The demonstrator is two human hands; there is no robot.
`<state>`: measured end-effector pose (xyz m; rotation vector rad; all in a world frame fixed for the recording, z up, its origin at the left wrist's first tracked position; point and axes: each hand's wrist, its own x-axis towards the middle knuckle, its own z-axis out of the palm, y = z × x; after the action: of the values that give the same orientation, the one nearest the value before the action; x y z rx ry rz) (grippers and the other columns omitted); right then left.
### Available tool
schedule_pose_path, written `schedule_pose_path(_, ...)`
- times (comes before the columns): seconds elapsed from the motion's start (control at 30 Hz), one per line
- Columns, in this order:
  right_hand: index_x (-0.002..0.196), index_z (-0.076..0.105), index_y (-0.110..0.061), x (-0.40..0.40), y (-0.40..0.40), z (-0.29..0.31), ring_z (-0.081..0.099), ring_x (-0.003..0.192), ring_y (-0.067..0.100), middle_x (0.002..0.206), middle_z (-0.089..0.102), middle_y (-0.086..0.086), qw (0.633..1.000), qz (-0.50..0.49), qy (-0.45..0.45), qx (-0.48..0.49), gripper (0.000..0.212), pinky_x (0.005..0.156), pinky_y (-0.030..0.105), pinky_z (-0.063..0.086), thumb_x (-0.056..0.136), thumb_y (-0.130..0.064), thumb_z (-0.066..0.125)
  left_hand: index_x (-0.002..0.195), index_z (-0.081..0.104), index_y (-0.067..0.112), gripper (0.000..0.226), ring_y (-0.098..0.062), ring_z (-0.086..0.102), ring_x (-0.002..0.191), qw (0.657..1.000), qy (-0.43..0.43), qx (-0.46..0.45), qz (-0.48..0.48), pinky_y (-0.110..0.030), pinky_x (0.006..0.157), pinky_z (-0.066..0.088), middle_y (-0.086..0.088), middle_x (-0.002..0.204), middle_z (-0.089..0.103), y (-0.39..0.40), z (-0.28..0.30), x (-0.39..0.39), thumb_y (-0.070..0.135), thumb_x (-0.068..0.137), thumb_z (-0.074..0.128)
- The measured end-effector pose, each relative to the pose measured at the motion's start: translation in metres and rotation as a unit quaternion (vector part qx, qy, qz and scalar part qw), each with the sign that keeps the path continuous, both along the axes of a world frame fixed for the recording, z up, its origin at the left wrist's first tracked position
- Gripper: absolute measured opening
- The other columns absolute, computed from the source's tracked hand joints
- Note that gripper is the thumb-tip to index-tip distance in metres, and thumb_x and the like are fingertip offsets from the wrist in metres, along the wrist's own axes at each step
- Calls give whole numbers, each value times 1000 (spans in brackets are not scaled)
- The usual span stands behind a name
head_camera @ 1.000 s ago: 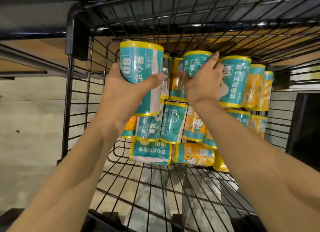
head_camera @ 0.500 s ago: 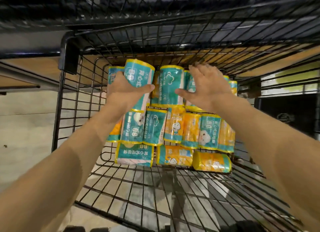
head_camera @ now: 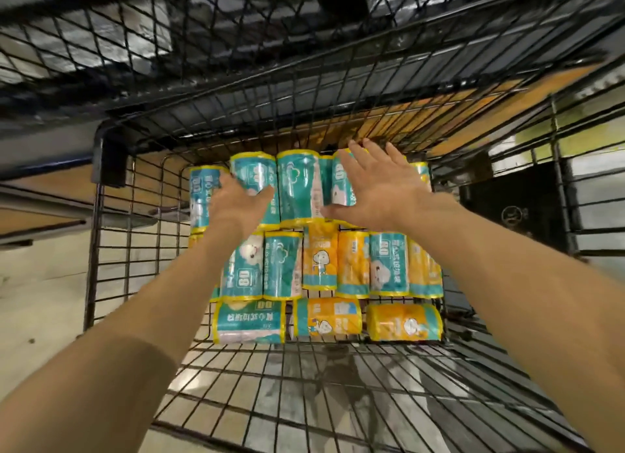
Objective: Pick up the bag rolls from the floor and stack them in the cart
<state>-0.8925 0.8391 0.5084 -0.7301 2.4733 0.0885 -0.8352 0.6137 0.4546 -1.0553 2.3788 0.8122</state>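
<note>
Bag rolls (head_camera: 318,249) stand stacked three rows high at the far end of the wire cart (head_camera: 304,385), the left hand (head_camera: 236,209) and right hand (head_camera: 375,189) both open against the top row, suggesting stacking is well advanced; no floor rolls visible.

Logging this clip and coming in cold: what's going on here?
A person is stacking bag rolls in a black wire cart. The teal and orange rolls are piled against its far wall. The left hand lies against a teal roll in the top row, though blur hides whether it grips it. The right hand is spread flat with straight fingers against the neighbouring top-row rolls. Three rolls lie sideways along the bottom row.
</note>
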Motion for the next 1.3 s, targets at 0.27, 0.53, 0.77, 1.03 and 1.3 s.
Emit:
schedule_pose_path(0.27, 162, 1, -16, 14, 10, 55, -2, 157, 27, 171, -2, 8, 999, 20, 12, -27, 107, 127, 49, 2, 86, -85, 33, 159, 14, 9, 81, -34, 23, 150, 919, 33, -118, -375, -48, 119, 30, -14, 164, 22, 8, 85, 36, 40, 98, 57)
schedule_pose_path(0.53, 162, 3, -14, 27, -17, 202, -3, 157, 27, 171, 0, 8, 986, 129, 83, -73, 109, 126, 51, 5, 85, -86, 30, 160, 14, 13, 87, -26, 21, 153, 902, 77, -217, -365, -44, 122, 25, -11, 166, 21, 6, 242, 67, 53, 95, 54)
schedule_pose_path(0.77, 162, 8, -17, 76, -66, 318, 3, 157, 27, 171, 5, 7, 957, 211, 133, -146, 108, 126, 48, 7, 83, -87, 31, 161, 9, 20, 88, -24, 15, 154, 916, 121, -281, -259, -47, 124, 19, -4, 168, 13, -41, 383, 154, 61, 95, 50)
schedule_pose_path(1.03, 163, 5, -20, 161, -181, 404, 2, 157, 26, 171, 3, 5, 915, 308, 176, -192, 108, 126, 49, 8, 82, -89, 24, 161, 0, 22, 95, -20, 4, 156, 919, 120, -348, -140, -45, 126, 11, 0, 169, 2, -137, 464, 320, 75, 92, 38)
schedule_pose_path(1.3, 162, 16, -18, 300, -343, 435, 19, 154, 26, 168, 18, 6, 872, 392, 155, -251, 106, 124, 47, 19, 83, -87, 34, 162, 1, 21, 100, -22, 5, 156, 924, 58, -376, 29, -47, 125, 14, -1, 170, 3, -229, 469, 509, 80, 89, 35)
